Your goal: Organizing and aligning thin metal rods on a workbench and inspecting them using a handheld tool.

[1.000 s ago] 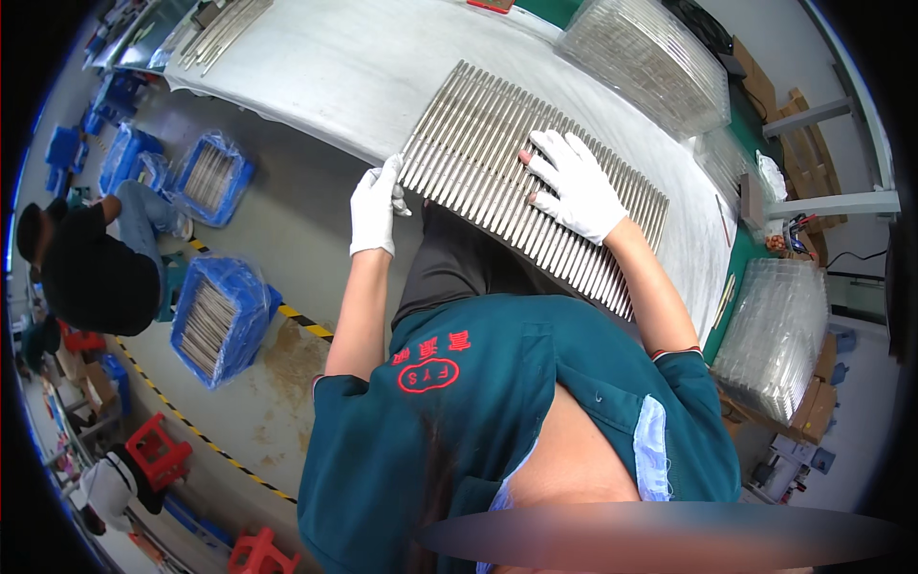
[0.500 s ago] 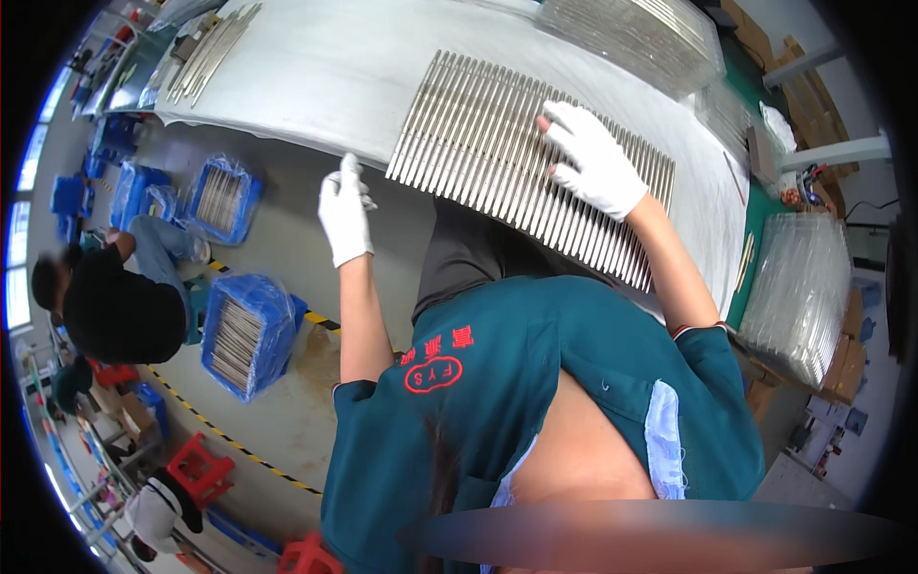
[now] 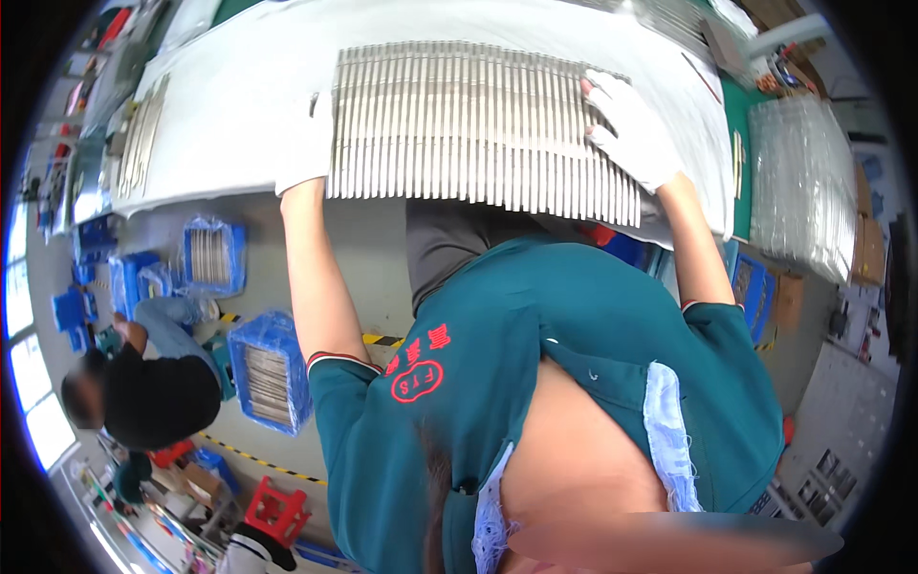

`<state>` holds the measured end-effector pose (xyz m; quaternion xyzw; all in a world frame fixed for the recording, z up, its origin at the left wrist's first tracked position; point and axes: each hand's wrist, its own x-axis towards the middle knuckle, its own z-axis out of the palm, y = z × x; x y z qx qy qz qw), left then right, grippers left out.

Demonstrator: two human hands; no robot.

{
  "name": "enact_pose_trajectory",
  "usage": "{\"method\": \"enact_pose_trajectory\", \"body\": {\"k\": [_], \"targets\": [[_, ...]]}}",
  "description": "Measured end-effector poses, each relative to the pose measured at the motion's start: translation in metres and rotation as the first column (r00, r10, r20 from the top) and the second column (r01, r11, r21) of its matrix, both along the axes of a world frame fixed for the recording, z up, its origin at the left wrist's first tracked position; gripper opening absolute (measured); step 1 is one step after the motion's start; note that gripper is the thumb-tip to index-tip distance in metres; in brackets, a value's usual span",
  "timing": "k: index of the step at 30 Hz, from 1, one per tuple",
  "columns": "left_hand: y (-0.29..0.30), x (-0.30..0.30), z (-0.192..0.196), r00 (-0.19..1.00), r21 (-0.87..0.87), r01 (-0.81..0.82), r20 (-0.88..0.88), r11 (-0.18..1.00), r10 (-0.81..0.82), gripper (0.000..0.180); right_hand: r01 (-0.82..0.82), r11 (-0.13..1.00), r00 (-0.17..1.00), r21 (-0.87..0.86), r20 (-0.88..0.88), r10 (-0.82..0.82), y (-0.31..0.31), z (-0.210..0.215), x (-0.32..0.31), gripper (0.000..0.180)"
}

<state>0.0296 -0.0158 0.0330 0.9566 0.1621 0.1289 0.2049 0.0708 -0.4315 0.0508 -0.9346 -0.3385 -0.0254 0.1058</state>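
A wide row of slim silvery metal rods lies side by side on a white cloth over the table. At its left end, my white-gloved left hand rests against the outermost rod, fingers stretched out; its outline partly melts into the bright cloth. My right hand, also gloved, lies over the right end of the row with its fingers apart, touching the rods. Neither hand has lifted anything off the cloth.
A few loose rods lie at the table's far left. Clear plastic-wrapped stacks stand at right. On the floor to the left are blue bins holding rods, a seated person and a red stool.
My left hand has come from beyond the table's front edge onto the row's left end. My right hand has shifted to the row's right end. The view has turned, so the row appears straighter.
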Motion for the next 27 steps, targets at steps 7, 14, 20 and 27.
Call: {"method": "enact_pose_trajectory", "body": {"k": [7,14,20,27], "targets": [[-0.005,0.008,0.004,0.988,0.099,0.104,-0.126,0.990,-0.091,0.040,-0.052,0.998,0.987,-0.041,0.152,0.058,0.008,0.003,-0.001,0.052],[0.047,0.008,-0.015,0.975,0.258,0.213,-0.112,0.942,-0.190,0.039,0.009,0.994,0.999,0.110,0.051,-0.015,-0.011,0.002,0.003,0.053],[0.074,0.007,-0.029,0.894,0.245,0.428,0.025,0.870,-0.447,0.030,0.056,0.998,0.997,0.040,0.048,-0.058,-0.043,0.015,-0.001,0.058],[0.047,0.007,-0.012,0.902,0.234,0.426,-0.033,0.874,-0.431,0.029,-0.118,0.985,0.987,-0.126,0.095,0.131,-0.036,0.003,-0.007,0.062]]}}
